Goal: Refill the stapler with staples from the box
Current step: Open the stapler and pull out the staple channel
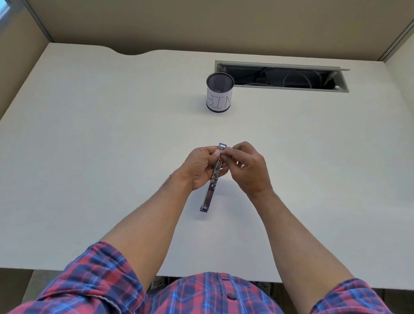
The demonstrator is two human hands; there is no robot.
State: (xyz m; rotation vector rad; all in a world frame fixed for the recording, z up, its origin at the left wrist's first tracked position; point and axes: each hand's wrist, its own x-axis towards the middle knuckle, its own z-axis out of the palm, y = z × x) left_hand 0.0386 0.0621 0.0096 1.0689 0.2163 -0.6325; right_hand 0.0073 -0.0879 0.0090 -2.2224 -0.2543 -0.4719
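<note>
Stapler (212, 182), opened flat, held over desk (94, 139) in both hands; staple box not in view

Left hand (198, 167) grips the body mid-length; right hand (246, 167) pinches at the far end, staples there too small to tell. Risks: strip snapping or dropping if fed crooked; spring pusher nipping fingertips. Bin cup (219, 93) well apart

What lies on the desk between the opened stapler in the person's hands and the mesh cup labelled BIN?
Nothing: the head view shows only bare white desk between the stapler and the mesh cup.
</note>
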